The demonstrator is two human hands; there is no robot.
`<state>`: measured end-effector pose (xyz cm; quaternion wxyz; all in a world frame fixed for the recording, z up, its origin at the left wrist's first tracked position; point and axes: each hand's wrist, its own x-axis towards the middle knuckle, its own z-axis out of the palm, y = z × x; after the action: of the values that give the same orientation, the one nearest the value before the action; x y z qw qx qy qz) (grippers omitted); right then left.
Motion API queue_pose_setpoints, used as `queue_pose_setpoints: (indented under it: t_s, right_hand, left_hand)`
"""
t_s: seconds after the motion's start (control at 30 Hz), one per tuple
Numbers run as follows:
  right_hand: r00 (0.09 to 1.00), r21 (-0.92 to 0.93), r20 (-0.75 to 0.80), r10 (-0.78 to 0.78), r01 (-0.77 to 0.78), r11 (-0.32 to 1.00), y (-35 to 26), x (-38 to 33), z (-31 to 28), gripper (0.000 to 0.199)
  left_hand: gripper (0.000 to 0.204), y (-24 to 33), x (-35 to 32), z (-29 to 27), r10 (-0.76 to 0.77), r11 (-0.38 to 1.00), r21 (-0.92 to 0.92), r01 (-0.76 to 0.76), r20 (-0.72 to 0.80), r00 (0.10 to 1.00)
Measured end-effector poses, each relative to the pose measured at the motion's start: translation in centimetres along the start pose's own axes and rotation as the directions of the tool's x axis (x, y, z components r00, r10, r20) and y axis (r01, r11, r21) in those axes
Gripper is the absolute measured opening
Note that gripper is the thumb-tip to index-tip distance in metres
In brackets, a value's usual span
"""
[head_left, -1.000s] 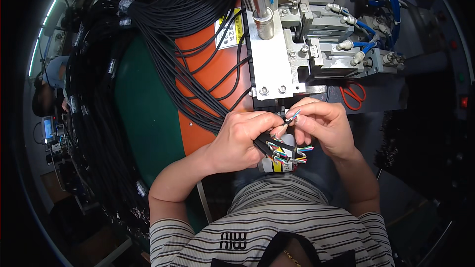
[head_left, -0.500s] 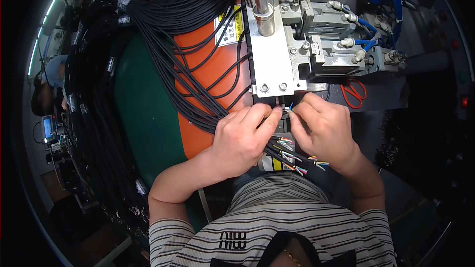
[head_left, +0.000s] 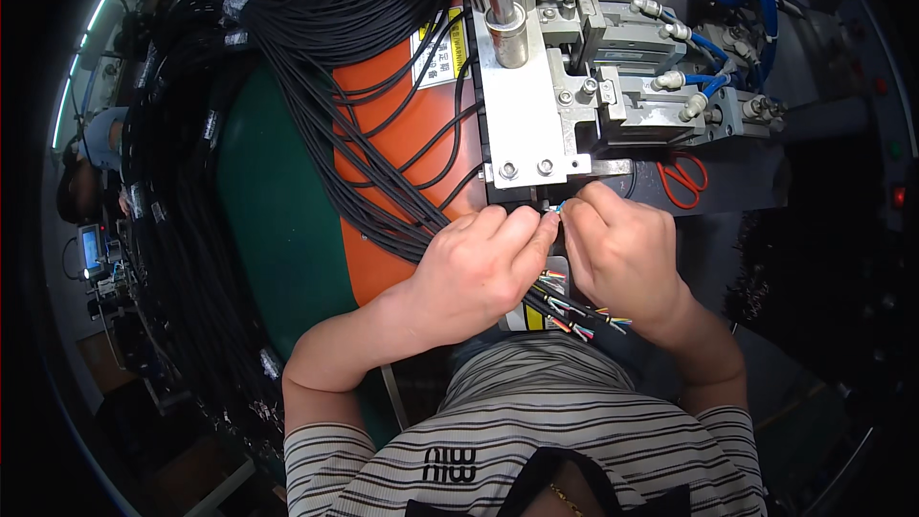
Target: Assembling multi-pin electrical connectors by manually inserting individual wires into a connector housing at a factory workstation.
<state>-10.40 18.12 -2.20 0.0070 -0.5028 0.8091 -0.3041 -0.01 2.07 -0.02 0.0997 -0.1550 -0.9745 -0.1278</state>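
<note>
Just below the metal press plate [head_left: 525, 115], my two hands meet at the fingertips. Thin blue and white wires [head_left: 557, 210] at a cable end show between them. My left hand [head_left: 483, 263] is closed, thumb and forefinger pinching at these wires. My right hand [head_left: 622, 254] pinches the same wires from the other side, its fingers curled in. Black cables [head_left: 383, 172] run from the far left under my left hand. Several stripped cable ends [head_left: 574, 308] with coloured wires stick out below it, toward my body. My fingers hide most of the pinched cable end.
Pneumatic cylinders [head_left: 641, 101] with blue hoses [head_left: 708, 48] stand right of the press plate. Red-handled scissors [head_left: 682, 179] lie right of my right hand. An orange surface [head_left: 383, 263] and a green mat [head_left: 278, 201] extend left. Thick black cable bundles [head_left: 182, 258] hang beyond; another person [head_left: 100, 144] is at far left.
My left hand has shifted slightly right, and the fingertips of both hands have come together. The blue wire that stuck up between them now shows only as a small piece.
</note>
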Motion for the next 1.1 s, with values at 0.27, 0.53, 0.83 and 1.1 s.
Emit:
queue_pose_setpoints:
  t_s: [0.27,0.53,0.83,1.1]
  right_hand:
    - [0.965,0.21,-0.261,0.036,0.021,0.978,0.9,-0.4,1.6,0.005]
    - [0.968,0.505,0.102,0.229,-0.249,0.826,1.8,-0.3,0.8,0.01]
    - [0.977,0.759,0.16,0.138,-0.211,0.616,0.4,-0.4,-0.3,0.025]
    - [0.944,0.931,0.215,0.252,-0.276,0.239,0.6,-0.7,1.0,0.02]
  left_hand:
    - [0.033,-0.2,0.6,-0.1,-0.012,1.0,0.024,0.011,0.013,1.0]
    - [0.042,-1.5,-2.4,-0.4,-0.201,0.957,-0.23,0.176,-0.092,0.975]
    - [0.033,-2.0,-2.1,0.5,-0.221,0.96,-0.213,0.182,-0.18,0.958]
    - [0.026,-1.0,-1.8,0.0,-0.24,0.897,-0.413,0.16,-0.148,0.959]
